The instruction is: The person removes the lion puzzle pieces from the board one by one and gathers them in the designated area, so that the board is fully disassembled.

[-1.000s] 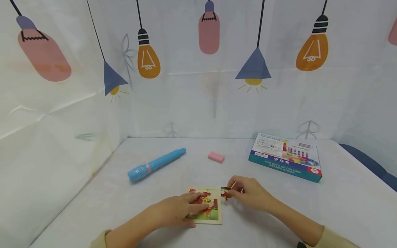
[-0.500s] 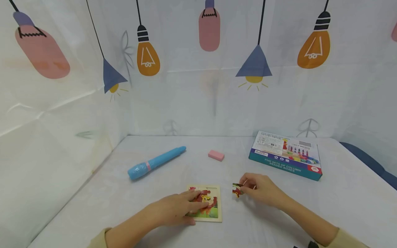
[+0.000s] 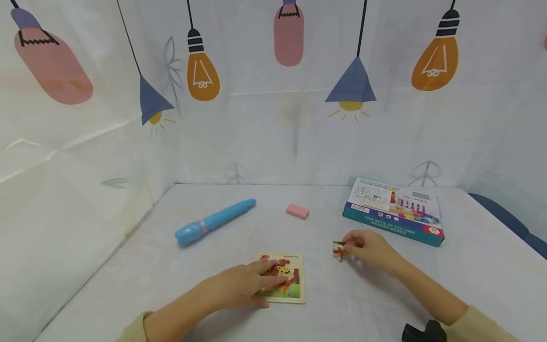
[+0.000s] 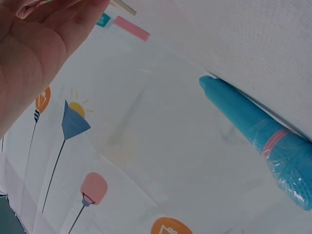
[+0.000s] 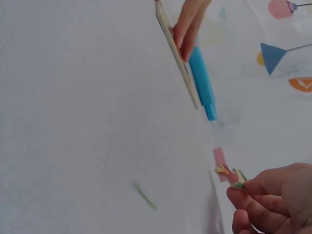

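A small wood-framed jigsaw puzzle (image 3: pixel 295 294) with a bear picture lies on the white table in the head view. My left hand (image 3: pixel 241 286) rests on its left part with fingers spread, hiding some of the picture. At the top right of the frame a bare pale patch shows. To the right, my right hand (image 3: pixel 372 251) pinches a puzzle piece (image 3: pixel 339 250) between thumb and fingers, apart from the frame. In the right wrist view the same puzzle piece (image 5: pixel 232 176) juts from the fingertips, showing red, yellow and green.
Behind the puzzle lie a blue wrapped tube-shaped thing (image 3: pixel 215 221) and a pink eraser-like block (image 3: pixel 297 211). A flat beaded-boxes carton (image 3: pixel 393 211) lies at the back right. A patterned white curtain (image 3: pixel 265 137) stands along the table's far edge.
My right hand has moved right and away from the puzzle frame, carrying the puzzle piece. My left hand stays on the puzzle. The head view has tilted slightly.
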Demonstrator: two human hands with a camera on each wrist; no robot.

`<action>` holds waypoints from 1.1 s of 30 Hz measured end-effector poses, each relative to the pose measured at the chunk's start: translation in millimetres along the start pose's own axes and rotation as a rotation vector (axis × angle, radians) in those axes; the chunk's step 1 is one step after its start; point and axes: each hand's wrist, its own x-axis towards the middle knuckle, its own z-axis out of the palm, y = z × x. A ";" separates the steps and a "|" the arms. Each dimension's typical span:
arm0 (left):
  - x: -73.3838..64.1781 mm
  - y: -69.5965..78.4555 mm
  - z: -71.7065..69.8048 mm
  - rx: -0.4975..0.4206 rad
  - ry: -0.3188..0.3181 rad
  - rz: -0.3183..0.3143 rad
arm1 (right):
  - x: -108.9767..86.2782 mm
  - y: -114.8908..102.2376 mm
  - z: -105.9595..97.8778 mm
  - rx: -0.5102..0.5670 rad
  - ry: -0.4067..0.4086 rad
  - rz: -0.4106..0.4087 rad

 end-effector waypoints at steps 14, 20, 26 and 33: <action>0.6 0.8 -2.1 0.000 -0.009 0.000 | -1.0 24.6 -20.5 -0.089 0.084 0.037; 1.2 -0.1 -2.1 -0.004 -0.011 -0.002 | -0.1 30.4 -23.6 -0.131 0.113 0.075; 1.5 -1.5 -1.9 -0.006 -0.007 0.006 | 0.9 29.5 -23.9 -0.143 0.120 0.078; 1.0 -1.4 -2.3 -0.012 -0.008 0.006 | -1.8 26.5 -24.9 -0.130 0.095 0.100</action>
